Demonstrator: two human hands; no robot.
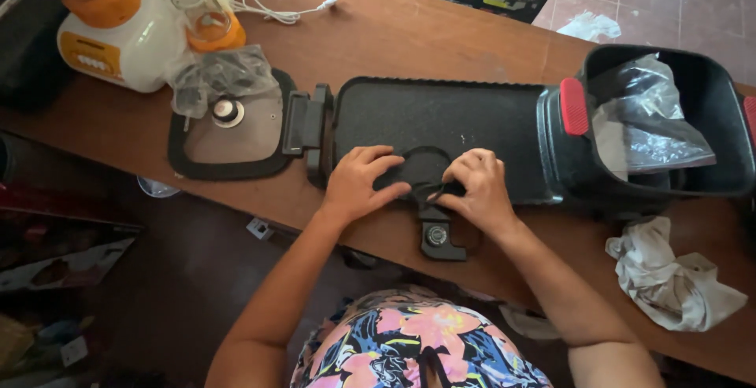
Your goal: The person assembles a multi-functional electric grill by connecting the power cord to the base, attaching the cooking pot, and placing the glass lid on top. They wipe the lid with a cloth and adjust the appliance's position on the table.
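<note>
Two bare hands press on a black electric grill plate lying on a brown wooden tabletop [409, 34].

From left to right: a white and orange blender base [118, 30] stands at the far left corner, a clear jar with an orange bottom [203, 14] and a white cable [276, 9] just beside it. In front lies a glass lid [228, 128] with a metal knob, under crumpled clear plastic. Next comes the long black grill plate [441, 120], across the middle of the tabletop. The left hand [358, 183] rests on its near edge, grip released, fingers spread flat. The right hand [476, 191] sits beside it, fingertips pinching a thin black ring [425, 156] on the plate. A black control knob piece [435, 237] juts out between the wrists. Farther right is a deep black pot [709, 120] with a red handle, holding a plastic bag, then a crumpled white cloth [669, 278].
</note>
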